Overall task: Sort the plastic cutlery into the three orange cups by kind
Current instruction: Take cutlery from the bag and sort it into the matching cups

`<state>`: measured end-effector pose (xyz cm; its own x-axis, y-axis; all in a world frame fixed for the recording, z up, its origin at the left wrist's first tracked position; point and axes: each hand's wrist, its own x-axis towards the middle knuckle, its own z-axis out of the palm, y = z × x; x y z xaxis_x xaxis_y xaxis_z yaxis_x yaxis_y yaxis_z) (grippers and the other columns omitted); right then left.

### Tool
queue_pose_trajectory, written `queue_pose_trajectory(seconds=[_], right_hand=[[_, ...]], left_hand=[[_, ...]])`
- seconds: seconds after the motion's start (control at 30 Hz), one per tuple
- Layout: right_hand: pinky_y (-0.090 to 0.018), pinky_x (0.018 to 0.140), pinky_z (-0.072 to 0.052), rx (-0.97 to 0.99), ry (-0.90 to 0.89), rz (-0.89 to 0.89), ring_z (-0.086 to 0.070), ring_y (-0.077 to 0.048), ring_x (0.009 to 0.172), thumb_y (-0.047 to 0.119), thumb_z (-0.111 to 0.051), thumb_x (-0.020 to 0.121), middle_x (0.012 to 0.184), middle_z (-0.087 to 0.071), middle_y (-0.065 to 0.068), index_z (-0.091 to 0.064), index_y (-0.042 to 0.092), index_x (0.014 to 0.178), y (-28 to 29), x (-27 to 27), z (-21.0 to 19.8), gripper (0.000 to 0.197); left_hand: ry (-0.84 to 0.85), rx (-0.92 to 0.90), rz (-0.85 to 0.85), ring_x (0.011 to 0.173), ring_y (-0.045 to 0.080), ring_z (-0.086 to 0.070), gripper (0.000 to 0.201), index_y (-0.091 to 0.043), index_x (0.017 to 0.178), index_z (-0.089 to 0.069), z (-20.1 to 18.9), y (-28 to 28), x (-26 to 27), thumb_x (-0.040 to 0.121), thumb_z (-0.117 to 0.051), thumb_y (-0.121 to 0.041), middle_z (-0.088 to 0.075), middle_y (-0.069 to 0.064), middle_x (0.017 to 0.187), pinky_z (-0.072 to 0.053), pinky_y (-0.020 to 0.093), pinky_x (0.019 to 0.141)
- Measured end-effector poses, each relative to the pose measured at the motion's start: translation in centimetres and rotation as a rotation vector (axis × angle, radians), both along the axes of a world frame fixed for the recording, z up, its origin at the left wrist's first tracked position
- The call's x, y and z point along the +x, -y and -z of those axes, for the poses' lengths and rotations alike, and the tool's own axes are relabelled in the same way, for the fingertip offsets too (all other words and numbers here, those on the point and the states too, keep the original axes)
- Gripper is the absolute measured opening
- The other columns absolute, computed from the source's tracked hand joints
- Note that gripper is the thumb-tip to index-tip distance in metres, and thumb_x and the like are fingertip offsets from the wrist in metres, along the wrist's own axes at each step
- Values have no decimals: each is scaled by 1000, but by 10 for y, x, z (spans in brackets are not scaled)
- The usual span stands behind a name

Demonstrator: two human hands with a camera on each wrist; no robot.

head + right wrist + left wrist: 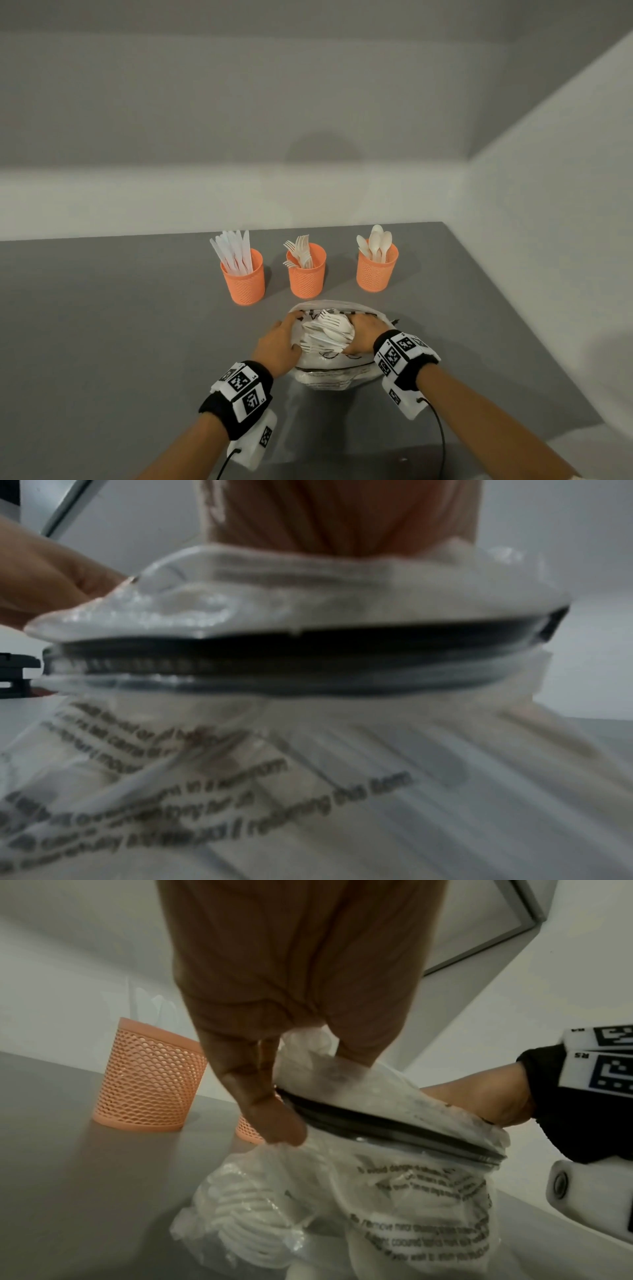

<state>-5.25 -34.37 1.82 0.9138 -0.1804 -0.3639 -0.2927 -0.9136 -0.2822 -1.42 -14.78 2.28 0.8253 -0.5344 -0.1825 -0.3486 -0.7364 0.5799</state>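
Bag: a clear, crinkled plastic bag (337, 371) with a black zip strip and blurred printed warning text; it lies on the bench in front of the cups, mouth pulled wide.
Loose cutlery: white plastic forks and other pieces (330, 330) heaped in the bag's mouth, between the two hands; further white pieces show through the film in the left wrist view.
Left cup: an orange cup (244, 281) of perforated mesh, round and slightly tapered, holding flat white knives (233, 251) upright.
Middle cup: same orange mesh (306, 274), holding white forks (299, 251), tines up.
Right cup: same orange mesh (376, 270), holding white spoons (375, 241), bowls up.
Cup row: the three stand apart in a line beyond the bag.
Bench: smooth matte grey top (120, 325), its right edge running beside a pale wall.
Room: plain grey-white walls meeting in a corner at the right; a grey frame shows high in the left wrist view.
Left hand: the left hand (279, 344) pinches the bag's left rim, thumb and fingers (260, 1104) curled onto the film by the zip.
Right hand: the right hand (363, 334) has its fingers sunk in the bag's mouth against the cutlery; the bag hides the fingertips, so I cannot tell what they grip.
Wrists: black bands with white blocks printed in black square codes; a dark cable trails from each.
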Motion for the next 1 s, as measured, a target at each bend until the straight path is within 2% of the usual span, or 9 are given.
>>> queue_pose_trajectory(seconds=[0.07, 0.17, 0.27, 0.4, 0.5, 0.57, 0.67, 0.93, 1.0], right_hand=[[-32, 97, -44, -2, -8, 9, -56, -24, 114, 35, -75, 71, 124, -60, -5, -52, 18, 125, 1, -2, 0, 61], [-32, 96, -45, 7, 4, 18, -57, -23, 112, 37, -74, 72, 122, -62, -4, -52, 20, 125, 4, -7, -2, 59], [-32, 97, -44, 42, 22, 20, -56, -22, 113, 35, -75, 72, 122, -62, -3, -53, 21, 124, 11, -12, -6, 59], [-32, 97, -43, 66, 18, 46, -57, -22, 112, 30, -77, 71, 121, -62, -4, -56, 18, 121, 22, -19, -12, 55], [-30, 94, -44, 100, 23, 81, -58, -22, 109, 25, -78, 70, 119, -63, -5, -58, 15, 116, 35, -26, -15, 50], [-30, 93, -44, 121, 33, 108, -58, -23, 109, 23, -78, 70, 118, -63, -6, -59, 14, 115, 44, -31, -17, 50], [-30, 94, -44, 138, 51, 130, -57, -24, 111, 21, -78, 69, 120, -62, -6, -57, 13, 118, 57, -39, -20, 54], [-33, 91, -47, 263, 156, 211, -58, -22, 105, 14, -74, 70, 113, -64, -6, -58, 13, 115, 83, -58, -25, 48], [-29, 86, -45, 338, 196, 211, -57, -18, 98, 12, -72, 72, 111, -64, -6, -58, 12, 116, 85, -60, -28, 46]], left_hand=[[-17, -19, 3, 104, 31, -58, 64, -24, 142, -24, -1, 2, -2, 85, -48, -8, -51, 14, 125, -45, 34, 88], [-85, -98, 0, 88, 33, -61, 62, -23, 140, -26, -3, 6, -6, 85, -45, -3, -54, 19, 117, -53, 36, 74], [-145, -180, -3, 83, 36, -64, 63, -25, 139, -27, -4, 12, -10, 84, -42, 2, -54, 14, 111, -58, 43, 67], [-180, -241, -9, 74, 29, -62, 67, -25, 141, -25, -3, 27, -12, 83, -39, 6, -52, 12, 113, -59, 40, 58], [-154, -259, 1, 93, 33, -63, 68, -22, 142, -25, -3, 42, -16, 82, -41, 7, -56, 15, 118, -56, 37, 75], [-128, -244, 16, 110, 32, -57, 70, -19, 144, -22, -4, 54, -19, 83, -43, 7, -53, 15, 130, -47, 30, 87], [-117, -249, 37, 126, 29, -46, 72, -16, 146, -19, -6, 72, -23, 83, -45, 7, -44, 10, 142, -36, 26, 100], [-83, -275, 52, 128, 28, -44, 72, -16, 145, -22, -10, 107, -27, 83, -48, 8, -44, 10, 142, -34, 27, 101], [-88, -303, 26, 127, 28, -45, 71, -16, 145, -22, -10, 113, -27, 83, -47, 8, -45, 10, 141, -35, 26, 100]])
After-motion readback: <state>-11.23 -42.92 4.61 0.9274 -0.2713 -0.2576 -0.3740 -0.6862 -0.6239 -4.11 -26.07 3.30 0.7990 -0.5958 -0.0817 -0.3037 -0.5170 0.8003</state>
